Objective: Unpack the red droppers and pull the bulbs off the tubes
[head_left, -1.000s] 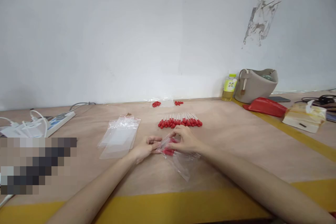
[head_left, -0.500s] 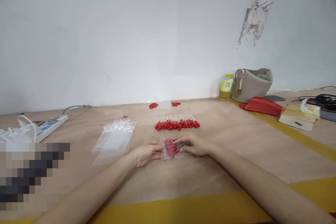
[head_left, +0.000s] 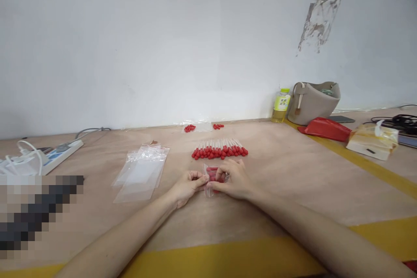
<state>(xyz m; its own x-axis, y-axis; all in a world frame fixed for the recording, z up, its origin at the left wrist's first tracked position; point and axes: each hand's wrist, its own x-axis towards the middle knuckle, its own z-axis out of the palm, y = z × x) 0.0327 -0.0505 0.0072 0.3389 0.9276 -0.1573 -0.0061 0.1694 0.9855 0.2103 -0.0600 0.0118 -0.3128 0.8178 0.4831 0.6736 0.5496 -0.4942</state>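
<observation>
- Clear bag [head_left: 209, 193], lower centre of the frame; red pieces [head_left: 211, 173] inside.
- Left hand [head_left: 190, 187]: fingertips pinching the clear bag's left edge.
- Right hand [head_left: 236, 180]: closed on the clear bag, thumb shifted leftward since the earlier frame, covering more red pieces.
- Red-tipped sticks [head_left: 221, 152]: row just above the hands.
- Flat bags [head_left: 141, 173]: left of centre.
- Bottle [head_left: 281, 105]: right, beside handbag [head_left: 312, 105].

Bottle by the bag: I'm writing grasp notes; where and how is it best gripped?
Probably around the bottle at its label, from the front left: it stands upright, the wall close behind and the bag close on its right.
</observation>
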